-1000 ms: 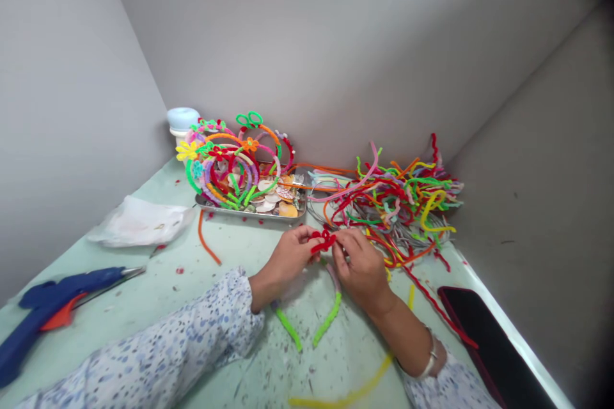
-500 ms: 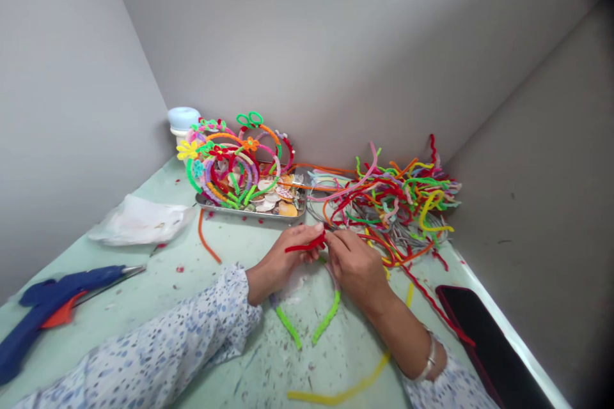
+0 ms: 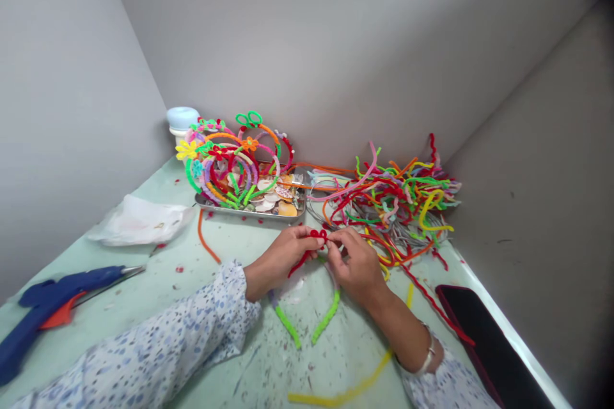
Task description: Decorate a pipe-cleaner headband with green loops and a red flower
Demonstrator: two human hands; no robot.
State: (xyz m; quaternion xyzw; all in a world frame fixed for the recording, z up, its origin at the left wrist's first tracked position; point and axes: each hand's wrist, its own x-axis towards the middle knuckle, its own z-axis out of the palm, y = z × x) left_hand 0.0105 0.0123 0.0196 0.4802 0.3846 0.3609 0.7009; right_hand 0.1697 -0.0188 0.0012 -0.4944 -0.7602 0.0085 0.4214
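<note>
A red pipe cleaner (image 3: 320,236) with small loops at its top is pinched by my left hand (image 3: 278,259), its loose tail hanging below the fingers. From the other side, the closed fingertips of my right hand (image 3: 357,265) grip the looped part. Under both hands lies a headband (image 3: 327,319) with bright green wrapped ends; its top is partly hidden by the fingers. A yellow pipe cleaner (image 3: 343,396) rests nearer the front edge.
Behind the hands, a metal tray (image 3: 249,213) holds shells and wrapped headbands (image 3: 230,169). Loose pipe cleaners (image 3: 398,195) heap at the back right. A blue glue gun (image 3: 62,297) and plastic bag (image 3: 141,220) lie left, a phone (image 3: 489,339) right.
The red pipe cleaner has turned; its small loops now show on top and its tail points down. My fingers have shifted their hold on it slightly.
</note>
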